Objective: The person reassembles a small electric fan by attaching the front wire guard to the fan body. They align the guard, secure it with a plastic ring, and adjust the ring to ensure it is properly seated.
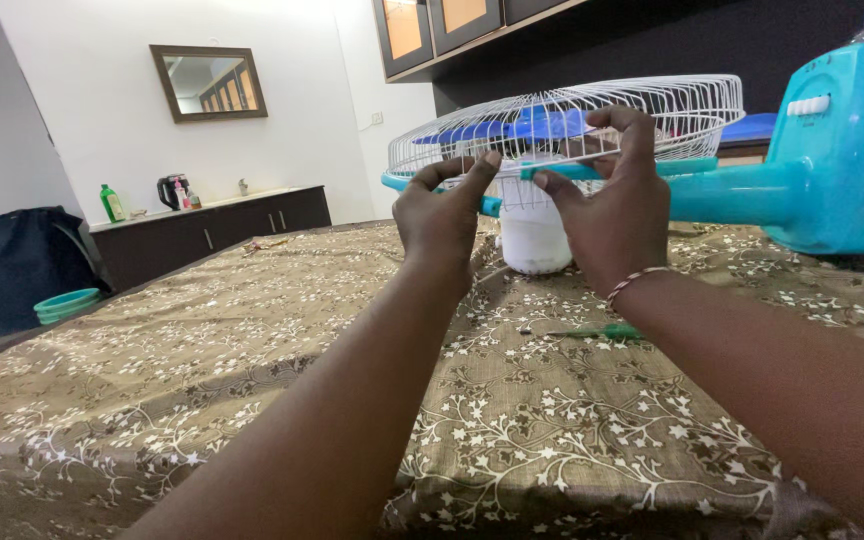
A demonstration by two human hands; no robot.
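Holding the rim takes both hands. The left hand (442, 215) and the right hand (612, 205) pinch the teal ring (687, 168) that runs round the edge of the white wire cage (632, 105) of a table fan. Each hand is closed on that ring, with a thumb in front and fingers on top, and the two thumbs almost meet in the middle. Just behind the grip, inside the cage, sit the blue blades (542, 125). Right under the grip is the white motor part (535, 240), which rests on the brown flowery cloth (252, 330). Off to the right of the grip, the teal neck leads to the big teal fan base (842, 160), which lies tipped on its side. Near the right wrist, a thin green tool (602, 331) lies on the cloth, close enough to pick up. I think the hands are working the ring at the cage edge. To do this well, keep the thumbs close together and push evenly, so the ring does not twist. Press on the ring and not on the thin wires, which could bend. Keep the fan steady on its white part so it does not roll. Go slowly, bit by bit, round the edge.
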